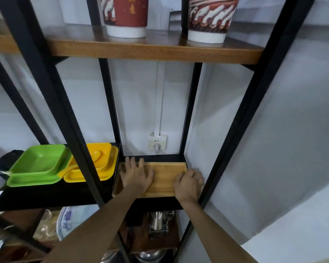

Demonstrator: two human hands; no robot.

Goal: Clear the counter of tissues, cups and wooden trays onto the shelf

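Observation:
A light wooden tray (166, 174) lies on the black lower shelf (156, 203), inside the narrow bay between two black posts. My left hand (136, 174) rests flat on the tray's left part, fingers spread toward the wall. My right hand (188, 184) is curled over the tray's right front corner, gripping its edge. Two red-and-white paper cups stand on the wooden upper shelf (154, 52): one (125, 18) left of centre, one (210, 19) to its right.
Green dishes (37, 165) and yellow dishes (101, 162) sit in the bay to the left. A wall socket with a plug (157, 145) is behind the tray. Black shelf posts (224, 154) flank the bay. Metal jugs (158, 223) and a blue-and-white plate (66, 221) sit below.

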